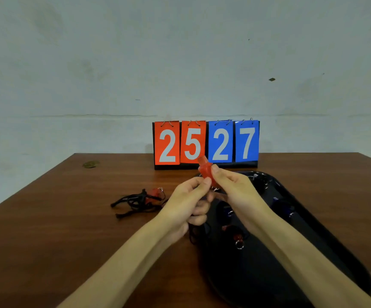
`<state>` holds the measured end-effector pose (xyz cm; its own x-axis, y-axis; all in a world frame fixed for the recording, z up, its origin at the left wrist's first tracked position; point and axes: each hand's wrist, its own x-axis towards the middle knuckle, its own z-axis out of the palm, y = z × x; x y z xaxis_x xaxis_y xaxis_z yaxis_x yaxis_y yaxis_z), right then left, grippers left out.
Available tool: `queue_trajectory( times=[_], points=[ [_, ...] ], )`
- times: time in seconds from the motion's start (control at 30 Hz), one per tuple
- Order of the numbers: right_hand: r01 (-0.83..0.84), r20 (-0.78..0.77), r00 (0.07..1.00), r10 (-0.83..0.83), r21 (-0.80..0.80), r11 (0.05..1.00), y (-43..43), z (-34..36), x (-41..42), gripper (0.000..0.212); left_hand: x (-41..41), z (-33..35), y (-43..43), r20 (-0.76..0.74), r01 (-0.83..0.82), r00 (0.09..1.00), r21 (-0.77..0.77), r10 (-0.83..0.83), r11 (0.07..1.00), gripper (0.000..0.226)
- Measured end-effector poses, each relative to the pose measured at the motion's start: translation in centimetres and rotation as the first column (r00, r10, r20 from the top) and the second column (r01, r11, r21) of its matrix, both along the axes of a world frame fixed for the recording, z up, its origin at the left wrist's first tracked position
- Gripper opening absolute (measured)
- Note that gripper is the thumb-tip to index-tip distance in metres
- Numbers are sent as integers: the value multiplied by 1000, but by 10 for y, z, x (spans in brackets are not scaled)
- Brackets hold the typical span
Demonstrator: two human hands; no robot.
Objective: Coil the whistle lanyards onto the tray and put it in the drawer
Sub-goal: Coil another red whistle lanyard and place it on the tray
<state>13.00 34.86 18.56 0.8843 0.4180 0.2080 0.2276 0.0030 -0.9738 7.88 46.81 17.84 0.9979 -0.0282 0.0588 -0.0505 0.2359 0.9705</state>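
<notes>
Wooden table [46, 230] is seen from above. At left, a loose whistle [154, 193], red, is left lying on a tangled black lanyard [135, 202]. A held whistle [204, 172], also red, is pinched by left hand [184, 203] and right hand [233, 187] above the tray's far end; its cord is mostly hidden by fingers. Black tray [258, 285] is blurred and cut off below, contents barely made out. Scoreboard [205, 143] reading 25 27 is backed by a bare pale wall [113, 63].
</notes>
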Motion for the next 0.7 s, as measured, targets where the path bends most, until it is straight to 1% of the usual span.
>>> queue_trajectory(
  times=[0.1,0.17,0.23,0.33,0.4,0.47,0.53,0.6,0.63,0.7],
  points=[
    [116,-3,993,-116,52,992,0,-4,0,30,0,-2,-2,49,-88,995,110,83,990,22],
    [136,4,991,-137,82,987,0,-5,-3,28,1,-5,-2,94,-149,986,178,134,973,26],
    [135,30,990,-138,86,987,0,-6,-6,24,2,-7,-3,122,-173,982,245,147,954,27],
    [154,-3,988,-156,178,972,-2,-6,-5,21,3,-7,-1,106,-122,990,253,98,960,14],
    [193,-50,981,-186,242,951,-7,-4,0,22,4,-5,3,49,-83,996,242,74,967,15],
    [229,-64,973,-219,254,940,-13,-2,5,22,5,-6,10,-5,-55,998,290,59,956,19],
    [244,-59,970,-236,206,948,-19,0,9,22,4,-4,17,-20,-61,997,395,75,916,25],
    [256,-34,967,-254,96,962,-21,-1,12,19,5,-3,25,36,-125,991,543,126,830,23],
    [263,9,965,-263,18,965,-21,-2,13,17,6,-2,29,87,-170,985,613,148,772,17],
    [277,158,955,-250,-188,942,-20,-5,14,19,8,-2,36,187,-244,970,714,157,657,6]
  ],
)
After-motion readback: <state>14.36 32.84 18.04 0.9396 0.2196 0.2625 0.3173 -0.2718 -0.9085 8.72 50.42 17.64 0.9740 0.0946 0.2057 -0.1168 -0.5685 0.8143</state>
